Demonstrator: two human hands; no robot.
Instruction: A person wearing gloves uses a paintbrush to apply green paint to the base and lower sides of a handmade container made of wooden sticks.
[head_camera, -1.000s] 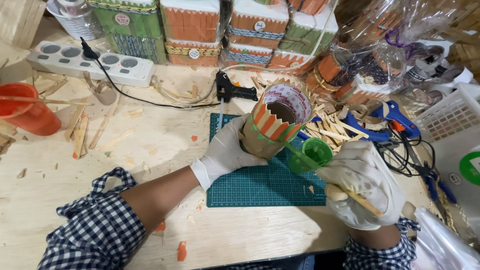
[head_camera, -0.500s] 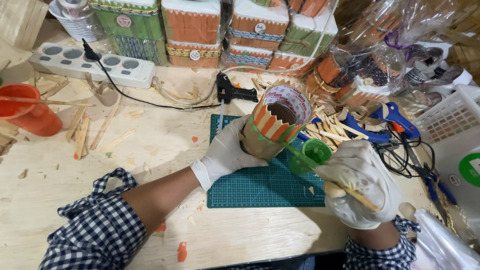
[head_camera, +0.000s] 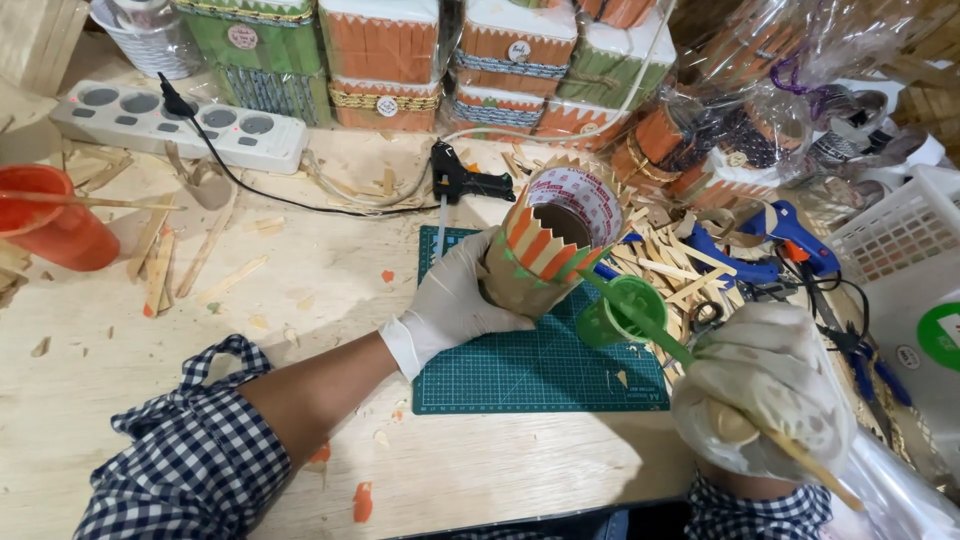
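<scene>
Cluttering plywood bench (head_camera: 300, 290): green mat (head_camera: 540, 370), left grip (head_camera: 455, 300) clamping tube (head_camera: 545, 245), right grip (head_camera: 765, 385) clamping brush (head_camera: 700, 365).

Gloved left hand (head_camera: 455, 300) around striped cardboard tube (head_camera: 545, 245); gloved right hand (head_camera: 765, 390) gripping green-tipped brush (head_camera: 700, 365) over green cutting mat (head_camera: 530, 370).

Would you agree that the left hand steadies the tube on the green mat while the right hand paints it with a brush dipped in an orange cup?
Not quite: the head view shows the cup by the brush is green, not orange. The rest holds: the left hand steadies the tube on the green mat while the right hand paints it.
</scene>
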